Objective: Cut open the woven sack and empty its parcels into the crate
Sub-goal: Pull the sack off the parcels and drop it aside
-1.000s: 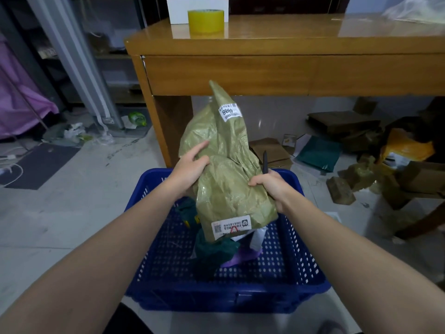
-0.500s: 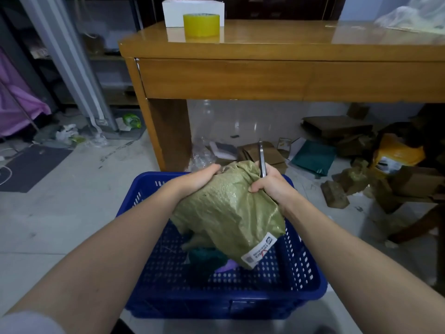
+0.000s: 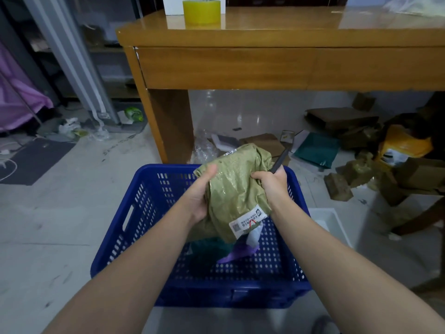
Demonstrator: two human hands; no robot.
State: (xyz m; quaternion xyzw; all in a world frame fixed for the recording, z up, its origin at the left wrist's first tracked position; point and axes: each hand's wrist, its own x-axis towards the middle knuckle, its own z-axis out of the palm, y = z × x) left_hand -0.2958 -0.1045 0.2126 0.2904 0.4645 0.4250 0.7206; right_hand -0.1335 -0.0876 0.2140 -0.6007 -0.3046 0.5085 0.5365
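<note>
Centre of frame: green woven sack, bunched and crumpled, held above the blue crate by both hands. The sack hangs over the crate's far half, its lower end dipping below the rim line.

Left hand is pressed against the sack's left side, thumb up along the fabric, fingers wrapped round and under it; closed firmly on the sack.

Right hand is fisted on the sack's upper right, gripping a fold of the fabric. The same fist also holds a thin dark tool, which sticks up and to the right out of the top of the hand. Possibly a knife or pen; the tip is too blurred to tell.

A white shipping label sits on the sack's lower right face. A smaller white tag shows at the top edge of the sack.

Below the label, at the sack's low end, a white parcel and a purple parcel poke out and hang down toward the crate floor. A dark teal parcel lies in the crate just beneath the sack, partly hidden by the left forearm.

Upper half of frame: wooden table, with a roll of yellow tape on its top near the left end.

Right of frame, on the floor under and beside the table: scattered cardboard, a green flat packet, a yellow bag.
</note>
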